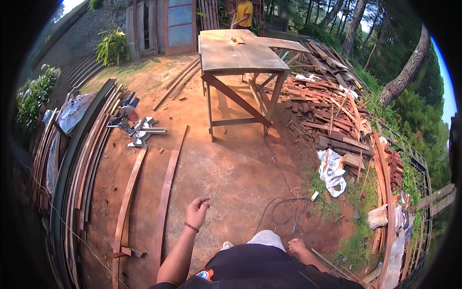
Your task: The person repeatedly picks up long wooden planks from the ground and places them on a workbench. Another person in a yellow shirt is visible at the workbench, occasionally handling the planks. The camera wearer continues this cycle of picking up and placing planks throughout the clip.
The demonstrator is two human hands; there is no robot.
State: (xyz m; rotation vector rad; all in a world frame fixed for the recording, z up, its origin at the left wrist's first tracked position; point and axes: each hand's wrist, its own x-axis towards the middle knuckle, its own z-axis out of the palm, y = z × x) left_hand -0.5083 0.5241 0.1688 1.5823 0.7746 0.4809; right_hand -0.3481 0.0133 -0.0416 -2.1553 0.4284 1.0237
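Observation:
My left hand (197, 214), with a beaded bracelet (191, 227) at its wrist, hangs over the bare ground. Its fingers are loosely bent, thumb and forefinger a little apart, and nothing is seen in it. Left of it a long wooden plank (169, 191) lies on the ground. My right hand (297, 246) hangs low beside my body, its fingers curled; their inner side is hidden and no object shows there. Just ahead of that hand lies a loosely coiled dark cable (285, 213). In front of me stands a wooden worktable (238, 54) with small wood pieces (237, 40) on top.
A miter saw (139, 123) sits on the ground at left, beside stacked long boards (90, 151). Another plank (130, 188) stretches towards me. At right are a heap of wood offcuts (325, 112) and a white sack (331, 171). A person in yellow (244, 14) stands behind the table.

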